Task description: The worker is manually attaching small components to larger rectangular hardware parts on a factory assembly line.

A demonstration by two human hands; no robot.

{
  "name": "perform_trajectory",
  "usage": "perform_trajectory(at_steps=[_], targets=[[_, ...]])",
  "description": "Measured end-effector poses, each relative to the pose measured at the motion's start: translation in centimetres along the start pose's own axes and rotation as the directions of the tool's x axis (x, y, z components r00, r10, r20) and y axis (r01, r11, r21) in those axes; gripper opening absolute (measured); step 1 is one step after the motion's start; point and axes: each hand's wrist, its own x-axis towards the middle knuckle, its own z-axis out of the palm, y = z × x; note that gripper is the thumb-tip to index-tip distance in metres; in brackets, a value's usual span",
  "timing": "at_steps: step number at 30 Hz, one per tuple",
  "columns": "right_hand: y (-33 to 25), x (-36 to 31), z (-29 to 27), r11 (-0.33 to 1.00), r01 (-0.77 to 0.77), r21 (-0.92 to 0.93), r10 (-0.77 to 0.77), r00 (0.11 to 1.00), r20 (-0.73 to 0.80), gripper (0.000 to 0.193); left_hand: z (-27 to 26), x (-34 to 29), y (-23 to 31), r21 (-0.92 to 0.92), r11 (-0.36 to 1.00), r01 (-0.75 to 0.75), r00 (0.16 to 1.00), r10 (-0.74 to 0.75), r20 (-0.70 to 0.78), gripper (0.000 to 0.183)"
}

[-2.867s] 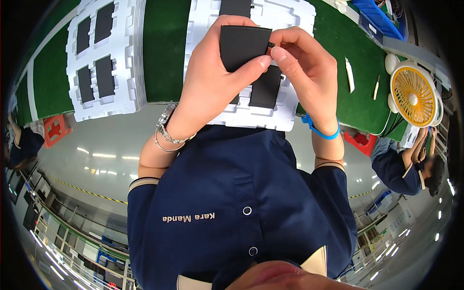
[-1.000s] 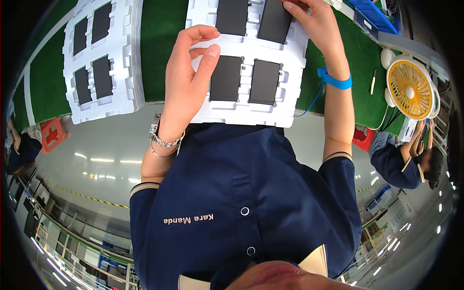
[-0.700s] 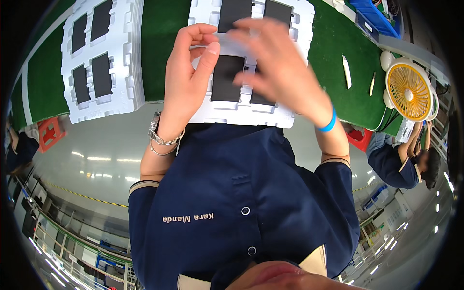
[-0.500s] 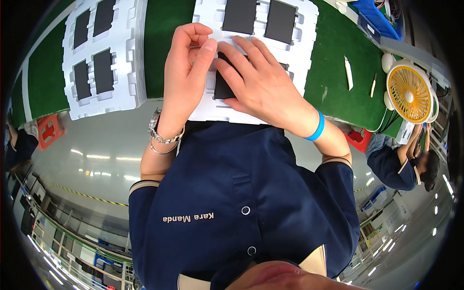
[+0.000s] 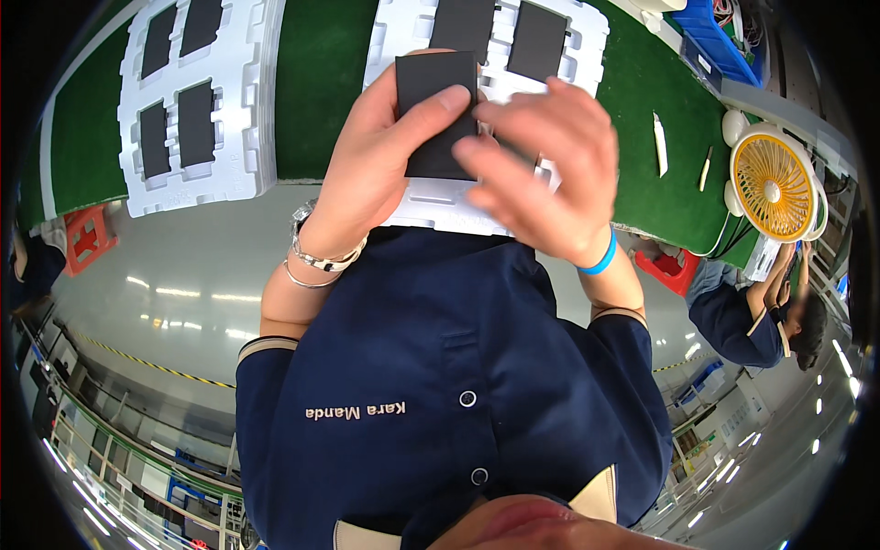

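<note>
A flat black rectangular block (image 5: 434, 77) is raised over the near part of a white moulded tray (image 5: 422, 206). My left hand (image 5: 367, 165) is closed round its left side, with the thumb lying across its upper face. At the block's right edge is my right hand (image 5: 564, 174), its fingers apart and blurred by motion. I cannot tell whether its fingertips touch the block. Two similar black blocks, a left one (image 5: 461, 23) and a right one (image 5: 538, 41), lie in the tray's far pockets. Behind my right hand, part of the tray is hidden.
To the left, a stack of white trays (image 5: 234, 137) carries several black blocks. A white blade-shaped tool (image 5: 660, 145), a thin pale tool (image 5: 706, 170) and a yellow-and-white fan (image 5: 772, 188) are on the green bench (image 5: 632, 174). A blue bin (image 5: 720, 41) stands far right; another person (image 5: 742, 316) sits beyond.
The black block has come up out of the tray's near pocket into my left hand. My right hand has moved right, off the top of the block.
</note>
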Motion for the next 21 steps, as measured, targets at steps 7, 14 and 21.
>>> perform_trajectory(at_steps=[7,14,21], targets=[[0.2,-1.1,-0.5,0.382,-0.716,0.585,0.719,0.628,0.299,0.014,0.7,-0.1,0.2,0.401,0.891,-0.213,0.977,0.182,0.114,0.037],[0.2,-0.8,-0.5,0.431,-0.739,0.518,0.696,0.637,0.33,0.011,1.1,-0.2,-0.2,0.603,0.753,-0.262,0.963,0.247,0.11,0.041],[0.5,-0.6,-0.5,0.535,-0.721,0.441,0.67,0.679,0.299,0.007,1.6,-0.6,-0.3,0.751,0.58,-0.315,0.932,0.337,0.131,0.042]])
